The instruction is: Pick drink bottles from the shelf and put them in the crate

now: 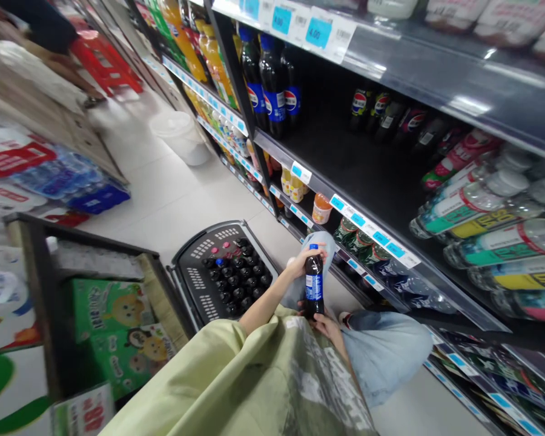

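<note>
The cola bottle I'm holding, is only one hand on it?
No, the left hand holds the cola bottle near its blue cap, while the right hand holds its lower end.

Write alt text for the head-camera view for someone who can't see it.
A person in a pale green shirt holds a dark, blue-labelled drink bottle, left hand near the cap, right hand at the base. On the floor to the left, a black basket holds many bottles; to the right, store shelves carry more drinks.
</note>
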{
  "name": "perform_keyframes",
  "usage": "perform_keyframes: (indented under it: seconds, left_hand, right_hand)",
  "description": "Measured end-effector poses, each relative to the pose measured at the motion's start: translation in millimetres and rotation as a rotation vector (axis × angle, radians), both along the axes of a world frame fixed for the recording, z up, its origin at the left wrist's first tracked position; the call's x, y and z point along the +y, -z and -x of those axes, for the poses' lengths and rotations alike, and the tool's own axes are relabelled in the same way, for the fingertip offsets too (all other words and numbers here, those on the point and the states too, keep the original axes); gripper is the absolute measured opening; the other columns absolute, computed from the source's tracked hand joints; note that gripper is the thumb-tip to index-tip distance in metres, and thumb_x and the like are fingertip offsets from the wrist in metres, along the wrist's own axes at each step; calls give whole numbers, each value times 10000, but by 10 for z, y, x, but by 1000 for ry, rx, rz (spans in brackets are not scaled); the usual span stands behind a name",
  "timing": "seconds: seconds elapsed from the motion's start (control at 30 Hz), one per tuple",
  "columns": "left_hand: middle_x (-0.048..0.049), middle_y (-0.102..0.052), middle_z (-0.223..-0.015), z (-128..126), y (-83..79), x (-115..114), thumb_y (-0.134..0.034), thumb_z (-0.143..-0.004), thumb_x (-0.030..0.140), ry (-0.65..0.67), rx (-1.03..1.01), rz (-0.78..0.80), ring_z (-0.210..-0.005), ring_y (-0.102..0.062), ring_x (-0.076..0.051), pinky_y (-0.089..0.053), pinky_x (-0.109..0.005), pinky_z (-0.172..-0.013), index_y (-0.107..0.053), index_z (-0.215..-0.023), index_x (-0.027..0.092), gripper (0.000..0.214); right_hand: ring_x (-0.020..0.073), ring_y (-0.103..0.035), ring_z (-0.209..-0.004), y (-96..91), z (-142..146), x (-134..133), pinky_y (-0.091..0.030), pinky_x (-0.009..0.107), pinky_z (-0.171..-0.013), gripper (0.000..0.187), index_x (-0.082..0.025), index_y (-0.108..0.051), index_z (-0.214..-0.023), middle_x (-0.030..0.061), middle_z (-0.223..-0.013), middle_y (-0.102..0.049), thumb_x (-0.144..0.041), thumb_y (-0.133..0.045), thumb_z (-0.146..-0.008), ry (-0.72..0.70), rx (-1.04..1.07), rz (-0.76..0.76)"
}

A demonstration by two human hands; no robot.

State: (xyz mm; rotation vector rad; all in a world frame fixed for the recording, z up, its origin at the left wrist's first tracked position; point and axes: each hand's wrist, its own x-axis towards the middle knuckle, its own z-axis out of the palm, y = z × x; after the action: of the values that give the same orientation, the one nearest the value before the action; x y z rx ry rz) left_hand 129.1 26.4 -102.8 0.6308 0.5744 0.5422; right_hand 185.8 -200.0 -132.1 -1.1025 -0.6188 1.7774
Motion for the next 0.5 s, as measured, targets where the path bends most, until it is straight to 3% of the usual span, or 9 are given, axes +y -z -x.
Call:
perform_keyframes:
  seconds: [0.1,0.3,0.43,0.5]
  left_hand:
    - [-97,-809,-878,-25,-13,5,-947,-692,438,48,54,-56,-729,-753,-215,-556,-315,-703,-703,-1219,125,660]
    - [-107,-776,-750,-93,-59,-3,-892,-812,635,176,59,-201,-698,-745,-244,-556,-333,-696,-707,-1153,147,623]
    - [-116,-755,-736,-129,-61,107,-542,-902,963,311,104,-260,-726,-754,-301,-586,-405,-731,-716,-1165,169,854]
    - [-118,-751,-769,-151,-60,209,-395,-948,965,352,166,-361,-817,-757,-323,-597,-441,-804,-733,-1143,188,870]
  right_hand:
    - [465,-805,-1080,-43,16,59,-635,589,-825,770,-353,-715,-1075,113,-1091,-810,-818,-859,-479,61,33,44]
    - [441,-820,-980,-155,17,211,-647,601,-729,714,-371,-688,-1102,90,-1085,-806,-823,-829,-568,130,36,82]
    - [371,-816,-869,-234,-60,317,-637,532,-650,718,-377,-664,-1079,32,-1048,-810,-686,-968,-507,189,-9,76]
    - [335,-807,-851,-331,-142,366,-633,480,-636,752,-345,-660,-1121,33,-1042,-811,-618,-1012,-514,210,0,75]
